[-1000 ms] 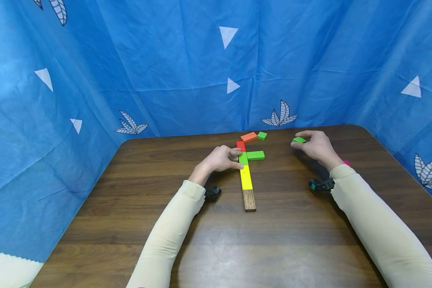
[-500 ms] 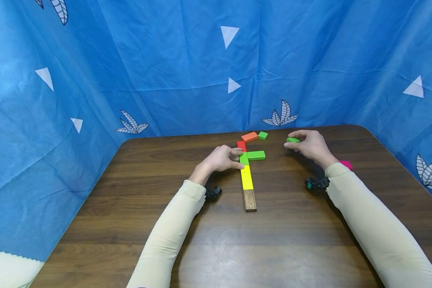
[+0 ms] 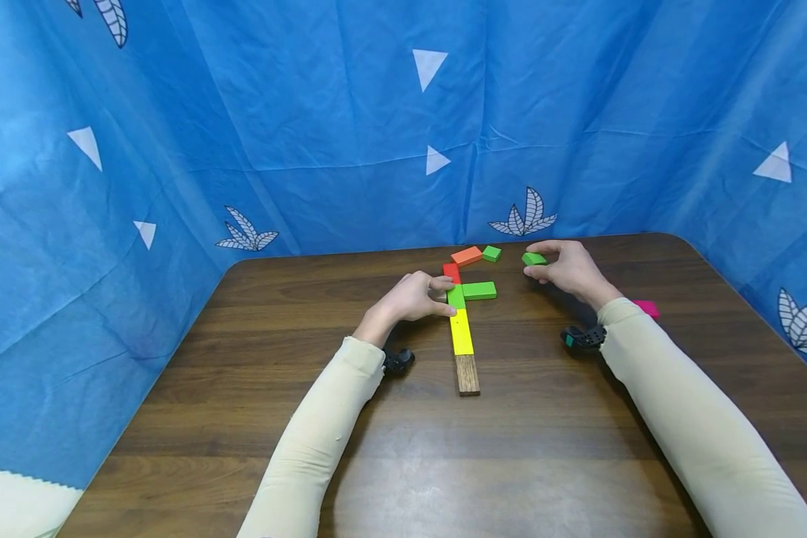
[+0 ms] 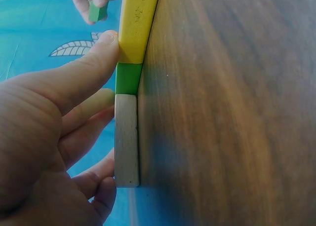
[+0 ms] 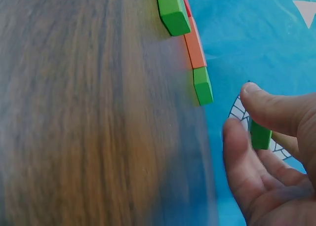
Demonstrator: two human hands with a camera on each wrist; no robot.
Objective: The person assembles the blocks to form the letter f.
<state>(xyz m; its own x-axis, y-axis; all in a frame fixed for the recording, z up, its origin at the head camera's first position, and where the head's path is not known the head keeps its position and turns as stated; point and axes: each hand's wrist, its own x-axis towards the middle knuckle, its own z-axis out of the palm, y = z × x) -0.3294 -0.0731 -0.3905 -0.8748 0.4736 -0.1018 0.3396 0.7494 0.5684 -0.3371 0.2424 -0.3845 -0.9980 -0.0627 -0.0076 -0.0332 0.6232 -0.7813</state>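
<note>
My right hand (image 3: 569, 270) pinches a small green block (image 3: 534, 258) between thumb and fingers, over the far right part of the table. My left hand (image 3: 409, 297) touches a line of flat blocks, its thumb at the edge of the yellow block (image 3: 461, 334) and its fingers by the red block (image 3: 451, 270). Between those lies a green block (image 3: 455, 297), and a brown wooden block (image 3: 467, 375) ends the line nearest me. A longer green block (image 3: 480, 291) sticks out to the right. In the left wrist view, a greyish block (image 4: 127, 139) lies under the left fingers.
An orange block (image 3: 466, 255) and a small green block (image 3: 492, 253) lie angled past the red one, near the table's far edge. Beside the right sleeve a pink block (image 3: 647, 308) is partly visible. A blue curtain (image 3: 350, 119) hangs behind the table (image 3: 242, 418).
My right hand has moved left toward the block figure, carrying the small green block. More of the pink block shows beside its sleeve. The left hand has stayed in place.
</note>
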